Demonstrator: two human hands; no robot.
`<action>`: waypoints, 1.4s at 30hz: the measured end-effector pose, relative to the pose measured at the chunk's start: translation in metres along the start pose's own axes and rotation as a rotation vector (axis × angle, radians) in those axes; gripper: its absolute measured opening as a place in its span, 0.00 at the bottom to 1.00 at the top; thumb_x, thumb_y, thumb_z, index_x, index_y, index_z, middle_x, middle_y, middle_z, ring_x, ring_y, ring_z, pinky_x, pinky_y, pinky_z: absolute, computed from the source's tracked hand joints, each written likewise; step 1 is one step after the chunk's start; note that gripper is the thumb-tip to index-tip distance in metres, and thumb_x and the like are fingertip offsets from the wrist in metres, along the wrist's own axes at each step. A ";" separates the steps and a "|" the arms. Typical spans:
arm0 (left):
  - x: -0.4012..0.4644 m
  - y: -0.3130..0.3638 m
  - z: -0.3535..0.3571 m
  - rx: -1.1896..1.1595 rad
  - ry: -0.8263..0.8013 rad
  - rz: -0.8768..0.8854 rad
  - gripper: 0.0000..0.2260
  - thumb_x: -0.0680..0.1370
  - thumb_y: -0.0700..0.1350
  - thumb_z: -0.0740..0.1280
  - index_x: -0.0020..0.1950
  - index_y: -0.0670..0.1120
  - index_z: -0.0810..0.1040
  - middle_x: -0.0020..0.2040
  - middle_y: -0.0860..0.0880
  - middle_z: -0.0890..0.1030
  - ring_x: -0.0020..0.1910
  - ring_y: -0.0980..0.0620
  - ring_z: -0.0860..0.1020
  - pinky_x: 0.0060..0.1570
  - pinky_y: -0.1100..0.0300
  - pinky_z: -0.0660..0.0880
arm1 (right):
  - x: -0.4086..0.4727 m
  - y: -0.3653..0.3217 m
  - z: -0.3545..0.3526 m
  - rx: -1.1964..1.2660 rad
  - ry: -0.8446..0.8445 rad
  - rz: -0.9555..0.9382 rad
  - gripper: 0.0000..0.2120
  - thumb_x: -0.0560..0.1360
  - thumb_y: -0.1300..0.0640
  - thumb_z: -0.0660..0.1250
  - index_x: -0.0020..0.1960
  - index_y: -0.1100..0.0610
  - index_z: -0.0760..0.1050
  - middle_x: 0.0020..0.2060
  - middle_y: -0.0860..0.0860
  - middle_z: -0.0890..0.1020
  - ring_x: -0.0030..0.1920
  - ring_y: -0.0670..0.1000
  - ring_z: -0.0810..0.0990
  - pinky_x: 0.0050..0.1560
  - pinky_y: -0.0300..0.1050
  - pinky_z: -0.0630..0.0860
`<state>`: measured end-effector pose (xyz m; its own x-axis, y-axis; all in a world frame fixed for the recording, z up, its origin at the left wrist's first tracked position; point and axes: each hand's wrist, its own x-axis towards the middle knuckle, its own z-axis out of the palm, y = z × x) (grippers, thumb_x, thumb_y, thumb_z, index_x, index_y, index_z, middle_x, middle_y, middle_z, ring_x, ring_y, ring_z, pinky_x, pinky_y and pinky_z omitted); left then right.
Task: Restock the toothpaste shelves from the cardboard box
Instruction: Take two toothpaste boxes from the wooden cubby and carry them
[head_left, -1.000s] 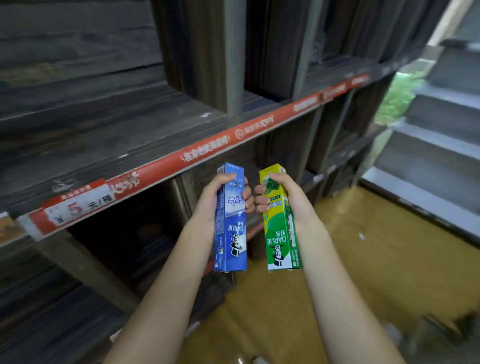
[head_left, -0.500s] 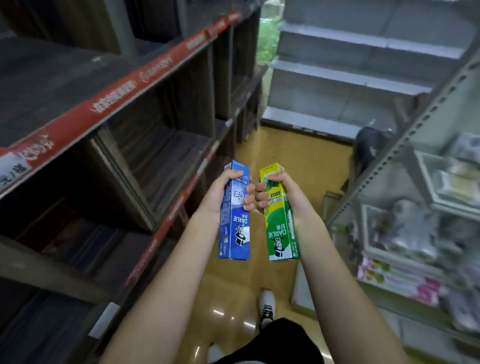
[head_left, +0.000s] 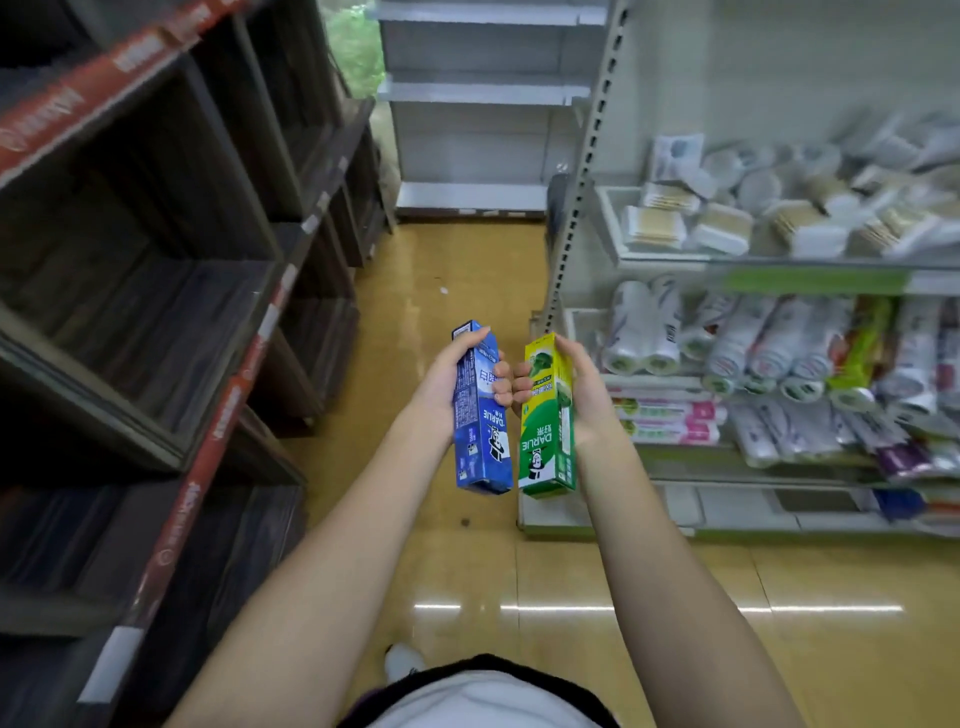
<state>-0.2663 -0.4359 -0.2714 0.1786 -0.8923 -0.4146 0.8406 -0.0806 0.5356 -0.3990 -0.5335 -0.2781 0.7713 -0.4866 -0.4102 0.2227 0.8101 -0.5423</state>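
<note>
My left hand (head_left: 441, 384) grips a blue Darlie toothpaste box (head_left: 480, 431) by its upper half, held upright over the aisle floor. My right hand (head_left: 584, 389) grips a green and yellow Darlie toothpaste box (head_left: 545, 431) the same way. The two boxes stand side by side, with my knuckles nearly touching between them. No cardboard box is in view.
Dark wooden shelves (head_left: 171, 291) with red price strips run along the left. A white metal shelf unit (head_left: 753, 265) on the right holds cotton swabs, rolls and packets. The yellow floor (head_left: 457, 270) runs ahead to grey shelving (head_left: 478, 93) at the aisle's end.
My view has swung from the wooden shelves on the left towards the stocked white shelf on the right. Both hands still hold their boxes in the same grip.
</note>
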 end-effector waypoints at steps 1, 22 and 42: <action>0.006 -0.015 0.011 0.040 0.041 -0.017 0.17 0.74 0.53 0.70 0.46 0.40 0.73 0.31 0.47 0.72 0.24 0.50 0.70 0.25 0.62 0.69 | -0.012 -0.008 -0.012 0.013 0.043 -0.015 0.13 0.78 0.51 0.59 0.48 0.61 0.71 0.38 0.58 0.77 0.35 0.56 0.76 0.39 0.48 0.75; 0.121 -0.373 0.242 0.762 0.004 -0.443 0.10 0.77 0.47 0.71 0.44 0.44 0.73 0.36 0.47 0.72 0.29 0.50 0.72 0.32 0.57 0.74 | -0.273 -0.117 -0.361 0.253 0.746 -0.191 0.30 0.78 0.42 0.70 0.66 0.66 0.74 0.44 0.62 0.80 0.42 0.58 0.81 0.46 0.53 0.83; 0.282 -0.507 0.413 0.961 -0.324 -0.712 0.13 0.78 0.51 0.69 0.50 0.42 0.76 0.33 0.44 0.75 0.30 0.48 0.75 0.35 0.55 0.74 | -0.315 -0.250 -0.467 0.416 1.144 -0.444 0.24 0.74 0.52 0.76 0.63 0.66 0.76 0.43 0.59 0.81 0.37 0.57 0.84 0.36 0.46 0.82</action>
<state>-0.8529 -0.8304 -0.3562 -0.4138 -0.5742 -0.7065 -0.0421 -0.7631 0.6449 -0.9760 -0.7357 -0.3557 -0.3140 -0.5725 -0.7574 0.6537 0.4482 -0.6098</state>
